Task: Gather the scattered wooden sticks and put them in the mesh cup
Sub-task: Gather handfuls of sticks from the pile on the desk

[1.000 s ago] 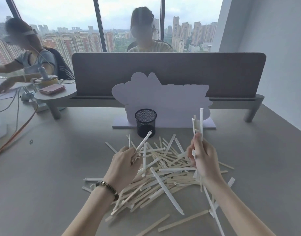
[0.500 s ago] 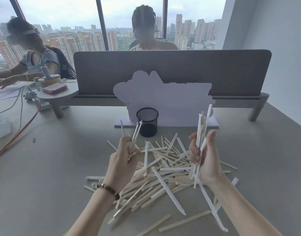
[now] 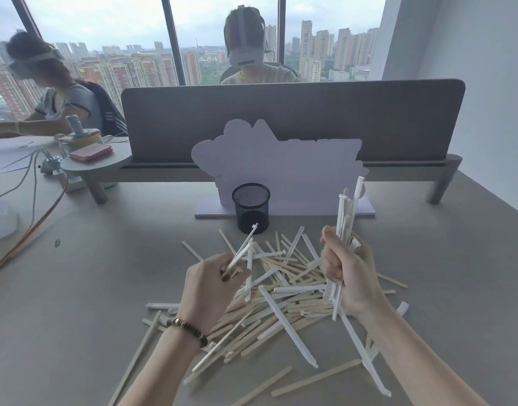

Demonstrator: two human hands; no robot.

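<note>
A loose pile of wooden sticks, some bare and some in white paper wrappers, lies spread over the grey table in front of me. Behind the pile stands the black mesh cup, upright, with nothing visible above its rim. My left hand is closed on a few wrapped sticks that point up and right toward the cup. To the right of the pile, my right hand grips an upright bundle of sticks.
A pale cut-out sign on a flat base stands just behind the cup, with a grey desk divider behind it. Cables and a small round shelf are at far left. Two people sit beyond the divider.
My left hand has tilted its sticks from nearly upright to slanting toward the cup. My right hand has tightened on its bundle and holds it higher and straighter.
</note>
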